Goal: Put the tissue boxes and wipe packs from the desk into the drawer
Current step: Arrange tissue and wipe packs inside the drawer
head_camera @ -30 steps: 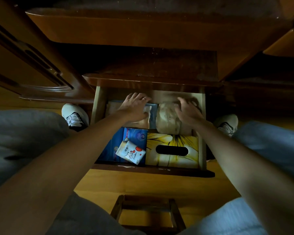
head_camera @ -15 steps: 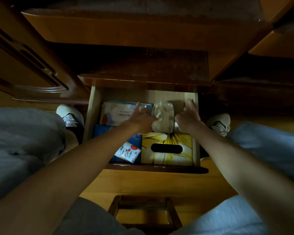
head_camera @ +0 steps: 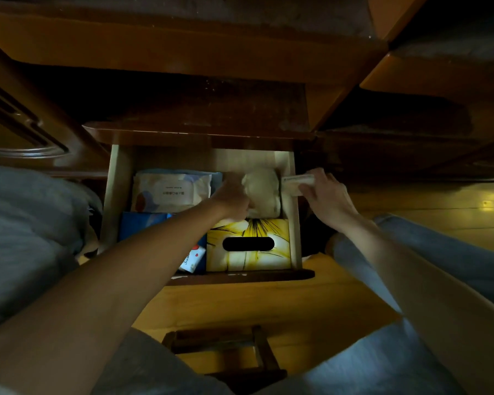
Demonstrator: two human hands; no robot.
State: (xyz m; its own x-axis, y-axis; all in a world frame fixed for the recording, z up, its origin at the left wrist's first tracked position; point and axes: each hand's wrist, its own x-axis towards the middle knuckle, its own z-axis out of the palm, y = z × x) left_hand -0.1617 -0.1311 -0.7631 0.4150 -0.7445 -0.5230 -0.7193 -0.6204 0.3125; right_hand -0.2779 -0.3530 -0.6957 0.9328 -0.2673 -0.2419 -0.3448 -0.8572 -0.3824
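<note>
The open wooden drawer sits low under the desk. Inside lie a yellow tissue box with a black slot at front right, a white wipe pack at back left, a blue pack at front left and a small white pack with red marks. A beige soft tissue pack stands at back right. My left hand grips its left side. My right hand pinches a thin flat pack above the drawer's right wall.
The desk's brown top overhangs the drawer. My knees flank the drawer on both sides. A small wooden stool frame stands on the yellow floor below the drawer front.
My right hand has moved right and lifted a thin flat pack out over the drawer's right wall. My left hand has shifted right onto the beige pack.
</note>
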